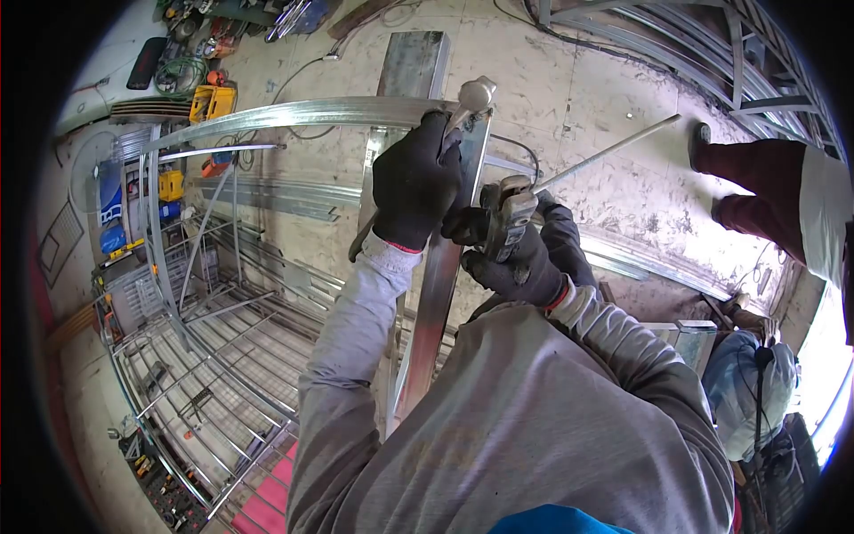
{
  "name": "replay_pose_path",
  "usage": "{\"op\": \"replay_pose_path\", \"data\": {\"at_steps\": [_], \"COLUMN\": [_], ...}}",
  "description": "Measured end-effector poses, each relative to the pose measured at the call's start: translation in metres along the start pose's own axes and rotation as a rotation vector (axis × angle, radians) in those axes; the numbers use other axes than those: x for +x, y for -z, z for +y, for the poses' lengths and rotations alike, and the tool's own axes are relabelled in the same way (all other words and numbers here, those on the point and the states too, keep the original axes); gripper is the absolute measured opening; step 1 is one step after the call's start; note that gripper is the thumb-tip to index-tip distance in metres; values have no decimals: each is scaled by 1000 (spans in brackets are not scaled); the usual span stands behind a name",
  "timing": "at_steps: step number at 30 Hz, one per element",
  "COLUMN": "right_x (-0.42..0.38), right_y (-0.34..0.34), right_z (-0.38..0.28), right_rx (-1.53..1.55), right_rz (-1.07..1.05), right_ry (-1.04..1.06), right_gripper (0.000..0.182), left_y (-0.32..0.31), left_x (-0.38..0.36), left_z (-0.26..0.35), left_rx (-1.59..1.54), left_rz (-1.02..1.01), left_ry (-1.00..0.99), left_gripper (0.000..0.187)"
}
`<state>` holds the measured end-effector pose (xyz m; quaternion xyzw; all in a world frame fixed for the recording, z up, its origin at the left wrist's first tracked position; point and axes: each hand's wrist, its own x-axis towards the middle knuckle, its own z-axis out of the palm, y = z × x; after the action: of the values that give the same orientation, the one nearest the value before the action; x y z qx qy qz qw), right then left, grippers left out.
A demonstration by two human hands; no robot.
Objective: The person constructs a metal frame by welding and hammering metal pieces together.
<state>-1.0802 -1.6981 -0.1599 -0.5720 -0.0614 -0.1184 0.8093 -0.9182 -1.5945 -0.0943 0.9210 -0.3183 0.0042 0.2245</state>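
Observation:
My left hand (414, 182) wears a black glove and is closed around a hammer (476, 94). Its metal head rises past my fingers, and the handle's end shows below my wrist. The hammer head is over the end of a long flat metal bar (311, 111), where it meets a rectangular steel tube (442, 298). In my gloved right hand (516, 262), just right of the tube, is a welding electrode holder (514, 209). A thin grey rod (614, 153) sticks out of its jaws toward the upper right.
A barred metal frame (209, 365) spreads across the lower left. Another person's legs (756, 173) stand at the right. Metal profiles (676, 40) lie on a rack at the upper right. Cables and a yellow crate (212, 102) are on the floor at the upper left.

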Motion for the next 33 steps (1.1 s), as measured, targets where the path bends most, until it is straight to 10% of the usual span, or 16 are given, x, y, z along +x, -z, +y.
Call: {"op": "replay_pose_path", "data": {"at_steps": [33], "right_x": [1], "right_y": [3], "right_z": [-2], "right_rx": [-72], "right_rz": [-25], "right_ry": [6], "right_gripper": [36], "left_y": [-1], "left_x": [-1], "left_z": [2], "left_rx": [-14], "left_rz": [-89], "left_ry": [-23], "left_gripper": [29]}}
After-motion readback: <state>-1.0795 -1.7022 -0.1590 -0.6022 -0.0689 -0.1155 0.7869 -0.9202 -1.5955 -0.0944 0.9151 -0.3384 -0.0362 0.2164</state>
